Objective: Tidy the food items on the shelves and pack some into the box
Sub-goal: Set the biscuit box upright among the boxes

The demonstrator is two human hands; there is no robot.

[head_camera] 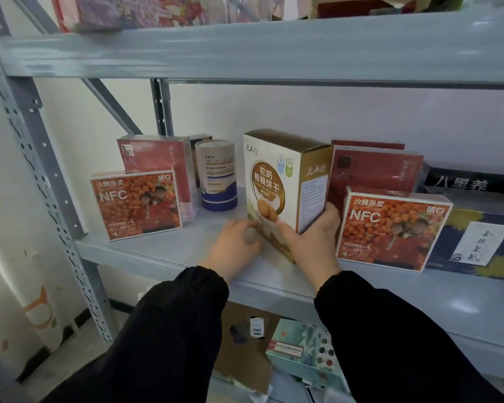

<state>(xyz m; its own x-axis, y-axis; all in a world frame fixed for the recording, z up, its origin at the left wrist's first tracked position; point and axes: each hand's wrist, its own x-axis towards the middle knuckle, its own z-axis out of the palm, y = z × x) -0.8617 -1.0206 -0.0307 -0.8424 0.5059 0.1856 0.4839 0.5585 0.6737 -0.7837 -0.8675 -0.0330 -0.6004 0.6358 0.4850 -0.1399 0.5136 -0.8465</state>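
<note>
The right hand (312,242) grips the biscuit box (277,181) at its lower right corner — thumb across the front, fingers curled round the side panel. The box stands on the shelf (163,251), tilted a little. The left hand (236,245) lies against the box's lower left edge with bent fingers; blur hides whether they hold it. Just right of the right-hand fingers stands an orange juice box (390,231), with red boxes (373,170) behind it. Left of the left-hand fingers, well apart, stands a second orange box (136,203) — and beyond those fingers, near the wall, a round tub (217,178).
</note>
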